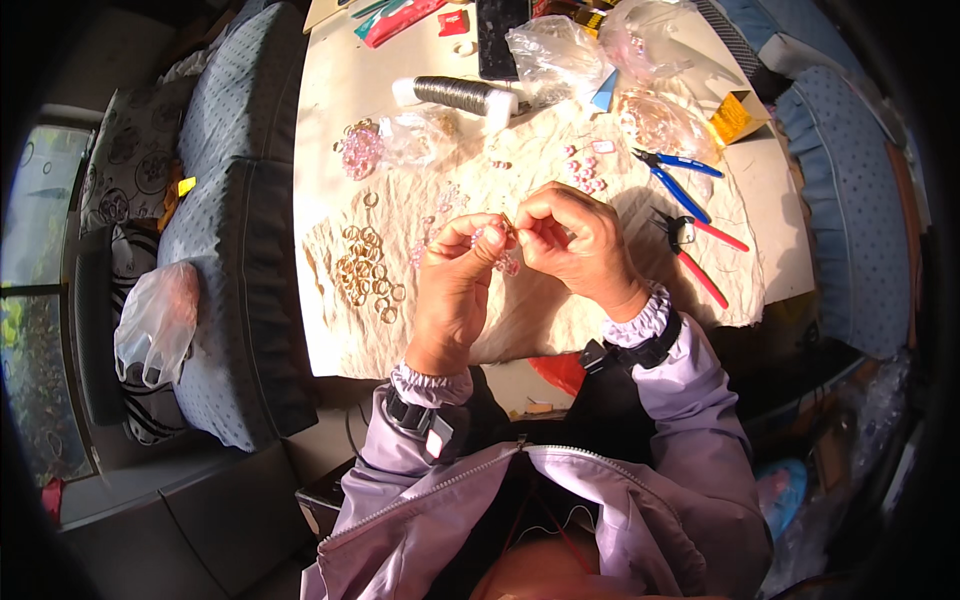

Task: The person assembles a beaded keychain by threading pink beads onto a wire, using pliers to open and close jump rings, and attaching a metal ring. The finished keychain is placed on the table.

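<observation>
The left hand (455,285) and the right hand (575,245) are raised together over the middle of the desk (330,90), fingertips meeting. Between them they pinch a small beaded piece (500,245) of pink beads and gold wire: the left hand's thumb and forefinger are closed on its lower part, where a few pink beads hang just under the fingers, and the right hand's fingertips are closed on its upper end, by a small gold link. The piece is held in the air above the cloth, not lying on it.

Under the hands lies a crumpled cream cloth (520,320) that covers most of the desk's near half. To the left of the left hand, a heap of gold rings (365,270) lies on the cloth, and beyond it a cluster of pink beads with gold rings (360,150). Beyond the right hand, loose pink beads (585,175) are scattered on the cloth. To the right lie blue-handled pliers (680,175) and, nearer, red-handled pliers (695,255), both well apart from the hands.

Farther back stands a spool of dark wire (460,95) lying on its side, with clear plastic bags (550,55) behind and beside it, and a small gold box (738,115) at the right. A blue dotted cushion (230,180) lies along the desk's left edge, with a white plastic bag (155,320) beside it.
</observation>
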Demonstrator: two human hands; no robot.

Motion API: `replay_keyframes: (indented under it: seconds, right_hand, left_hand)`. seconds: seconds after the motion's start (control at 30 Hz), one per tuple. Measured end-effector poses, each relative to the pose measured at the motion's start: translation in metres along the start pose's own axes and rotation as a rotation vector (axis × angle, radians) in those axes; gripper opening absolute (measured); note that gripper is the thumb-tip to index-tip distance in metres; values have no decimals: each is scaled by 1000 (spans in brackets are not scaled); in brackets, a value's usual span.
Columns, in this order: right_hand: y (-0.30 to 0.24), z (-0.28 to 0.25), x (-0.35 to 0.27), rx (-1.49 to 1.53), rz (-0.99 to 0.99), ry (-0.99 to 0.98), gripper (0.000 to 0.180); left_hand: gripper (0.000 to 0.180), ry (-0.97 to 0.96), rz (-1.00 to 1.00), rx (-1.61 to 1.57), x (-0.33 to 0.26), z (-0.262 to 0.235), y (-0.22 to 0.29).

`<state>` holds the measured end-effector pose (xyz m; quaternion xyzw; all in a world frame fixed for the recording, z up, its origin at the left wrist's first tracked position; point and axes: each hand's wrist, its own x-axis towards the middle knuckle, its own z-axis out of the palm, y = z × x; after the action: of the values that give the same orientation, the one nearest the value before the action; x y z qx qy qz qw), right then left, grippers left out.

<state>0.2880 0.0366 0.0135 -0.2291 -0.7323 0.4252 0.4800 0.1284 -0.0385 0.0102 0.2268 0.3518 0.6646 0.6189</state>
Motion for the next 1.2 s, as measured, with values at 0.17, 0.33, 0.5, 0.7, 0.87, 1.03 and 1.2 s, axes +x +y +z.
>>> replay_keyframes:
  seconds: [0.17, 0.33, 0.5, 0.7, 0.87, 1.03, 1.2]
  right_hand:
    - [-5, 0, 0, -24, 24, -5, 15]
    - [-3, 1, 0, -136, -31, -23, 15]
    - [1, 1, -2, -303, -121, -52, 18]
    - [1, 4, -1, -42, 58, -72, 17]
    - [-2, 4, -1, -55, 40, -41, 16]
    - [-2, 4, 0, -34, 2, 12, 15]
    - [-2, 2, -1, 61, 81, -8, 13]
  left_hand:
    - [15, 19, 26, 175, 0, -3, 5]
    - [14, 19, 39, 277, 0, 0, 11]
    - [11, 25, 49, 428, 0, 2, 16]
    - [8, 69, 7, 225, 2, -2, 13]
    - [10, 46, -106, 32, 3, -9, 7]
    - [12, -6, -83, -19, 3, -7, 1]
    - [14, 8, -75, -36, 0, -4, 0]
